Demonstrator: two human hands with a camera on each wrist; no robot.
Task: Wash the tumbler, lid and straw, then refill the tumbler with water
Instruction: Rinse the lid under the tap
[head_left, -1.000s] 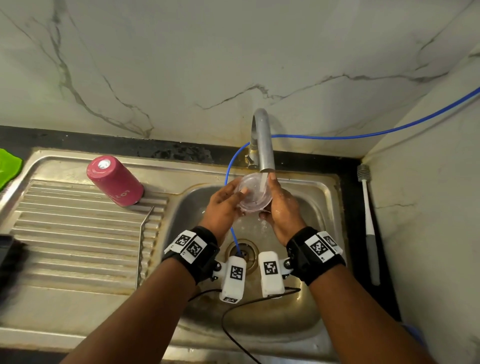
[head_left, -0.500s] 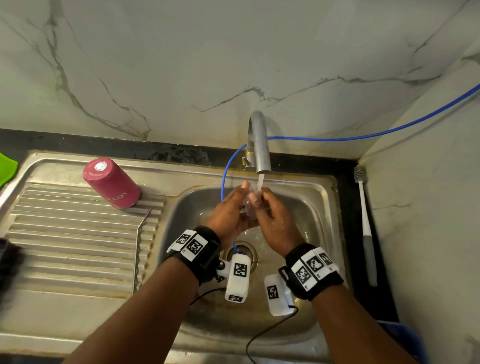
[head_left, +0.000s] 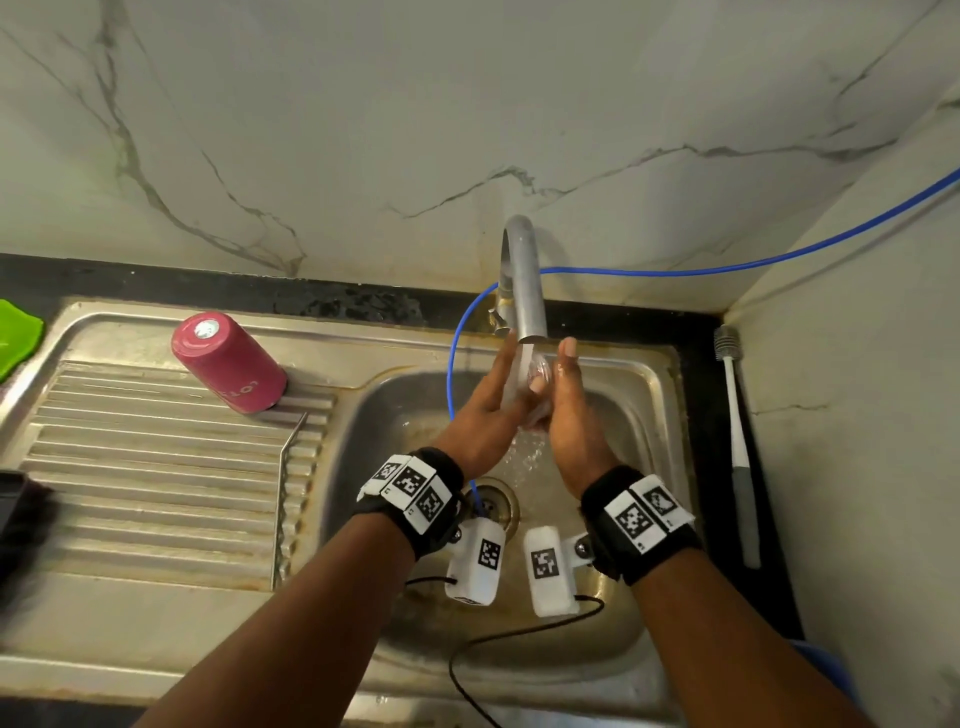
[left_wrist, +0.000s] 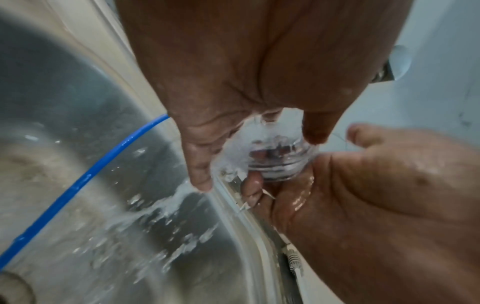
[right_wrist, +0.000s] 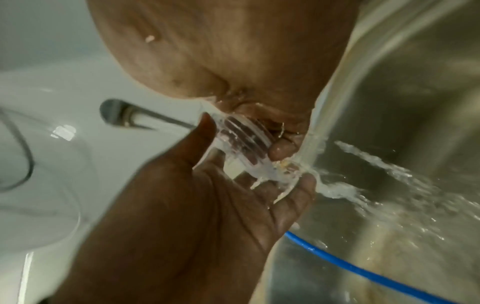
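Under the tap (head_left: 524, 291), water running — the clear lid (head_left: 537, 382) sits edge-on, sandwiched between the left hand (head_left: 493, 410) and right hand (head_left: 569, 410), fingers straight and together, pressing its two faces. Left of the tap, the pink tumbler (head_left: 228, 364) stands upside down on the drainboard (head_left: 156, 483) — a metal straw (head_left: 288, 467) lies just beside it.

The clear lid (head_left: 537, 376) is mostly hidden, squeezed between both hands, and left of them a dark thing (head_left: 18, 512) is blurry and cut off.
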